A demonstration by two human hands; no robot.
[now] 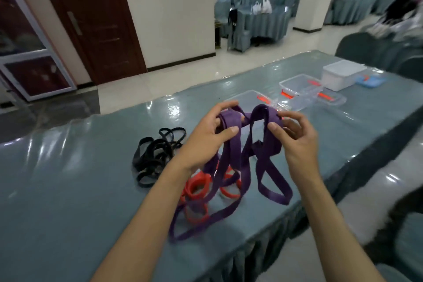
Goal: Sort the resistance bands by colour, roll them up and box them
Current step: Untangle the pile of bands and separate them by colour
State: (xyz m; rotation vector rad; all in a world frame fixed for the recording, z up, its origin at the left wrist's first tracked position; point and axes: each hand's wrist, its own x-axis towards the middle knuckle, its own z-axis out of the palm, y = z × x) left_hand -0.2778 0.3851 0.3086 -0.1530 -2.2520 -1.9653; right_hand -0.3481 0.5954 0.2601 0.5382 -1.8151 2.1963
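We are untangling purple bands [231, 155]: left hand [206, 137] and right hand [297, 142] fingers clamped on them; next, roll one free.

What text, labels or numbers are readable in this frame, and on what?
None readable.
Purple flat resistance bands held in both hands: no print visible.
Black thin resistance bands on the table: none.
Orange-red resistance bands: none.
Clear plastic boxes with orange clips: no label legible.
White lidded plastic box: blank on the sides that show.
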